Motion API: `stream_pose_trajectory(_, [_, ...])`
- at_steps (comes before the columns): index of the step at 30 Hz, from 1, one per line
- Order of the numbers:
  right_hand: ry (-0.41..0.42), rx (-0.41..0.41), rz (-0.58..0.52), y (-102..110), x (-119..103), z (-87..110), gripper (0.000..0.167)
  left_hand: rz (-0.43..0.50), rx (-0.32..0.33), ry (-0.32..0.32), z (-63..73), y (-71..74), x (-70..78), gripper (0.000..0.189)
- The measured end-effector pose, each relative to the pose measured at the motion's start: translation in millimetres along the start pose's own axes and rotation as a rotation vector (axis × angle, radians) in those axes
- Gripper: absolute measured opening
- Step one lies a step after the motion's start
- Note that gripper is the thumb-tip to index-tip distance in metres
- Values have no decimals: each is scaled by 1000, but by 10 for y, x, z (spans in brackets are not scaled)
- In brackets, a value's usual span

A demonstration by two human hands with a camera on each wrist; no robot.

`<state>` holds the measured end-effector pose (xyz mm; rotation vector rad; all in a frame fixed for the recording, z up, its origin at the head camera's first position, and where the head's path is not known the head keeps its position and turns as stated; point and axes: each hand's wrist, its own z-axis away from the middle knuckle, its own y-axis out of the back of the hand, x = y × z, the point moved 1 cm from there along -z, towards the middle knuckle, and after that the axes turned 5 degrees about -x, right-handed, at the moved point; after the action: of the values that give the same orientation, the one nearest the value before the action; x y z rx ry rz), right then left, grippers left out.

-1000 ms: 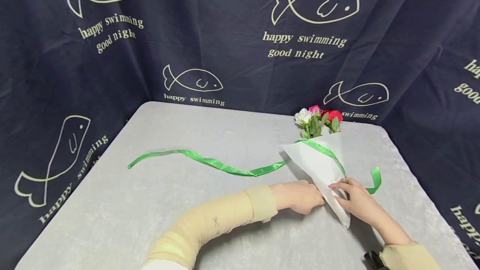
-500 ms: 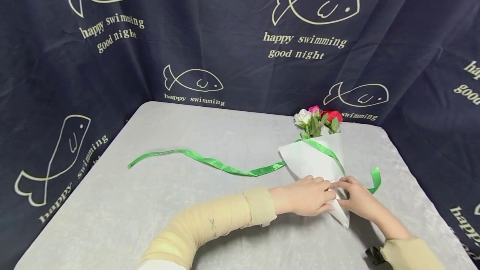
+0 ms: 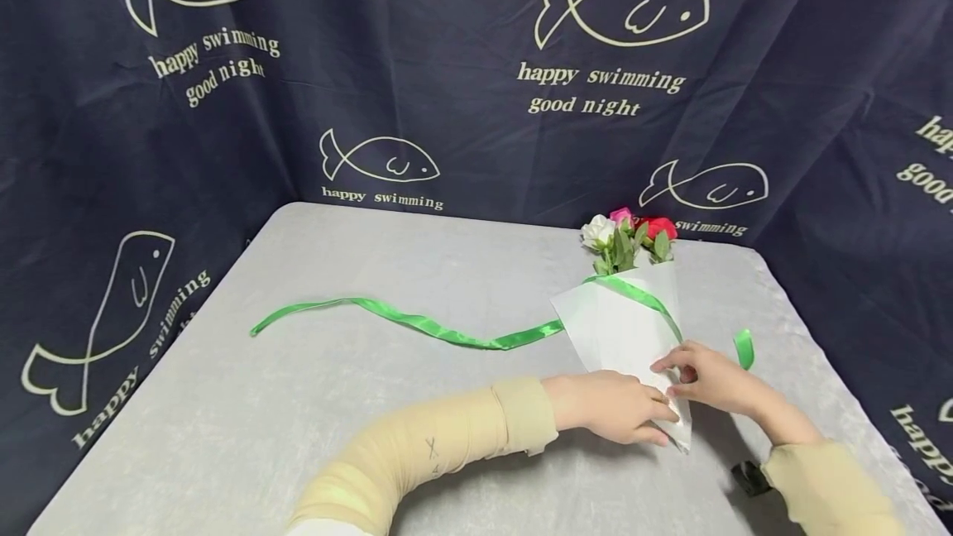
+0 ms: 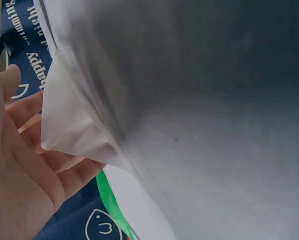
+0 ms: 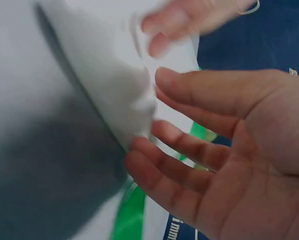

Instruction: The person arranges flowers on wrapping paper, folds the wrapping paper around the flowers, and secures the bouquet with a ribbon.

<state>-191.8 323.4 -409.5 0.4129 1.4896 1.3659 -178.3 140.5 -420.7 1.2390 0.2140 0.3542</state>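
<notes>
A bouquet lies at the table's right side: a white rose (image 3: 599, 232), a pink bloom (image 3: 620, 215) and a red rose (image 3: 659, 227) stick out of a white paper cone (image 3: 625, 325). A green ribbon (image 3: 447, 333) crosses the cone's upper part. My left hand (image 3: 614, 408) lies over the cone's lower end, fingers extended; in the left wrist view they reach behind a paper flap (image 4: 72, 117). My right hand (image 3: 711, 377) is at the cone's right side. In the right wrist view its loosely bent fingers (image 5: 164, 175) touch the paper edge, thumb held apart.
The ribbon's long tail runs left over the grey-covered table (image 3: 335, 404); its short end (image 3: 744, 348) curls up right of my right hand. A dark blue curtain (image 3: 476, 64) with fish drawings stands behind and at both sides. A black object (image 3: 750, 478) sits by my right sleeve.
My left hand has gone from the cone's left edge across its front, then down toward its tip, fingers straightening. The right hand has shifted slightly at the paper's right side.
</notes>
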Motion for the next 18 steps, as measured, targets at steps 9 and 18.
stream_pose_trajectory(9, [-179,14,-165,454,223,-206,21,-24,-2,-34,-8,-44,22,47])
stream_pose_trajectory(18, [-430,169,-311,463,635,-535,28,-39,-24,1,3,-42,48,49])
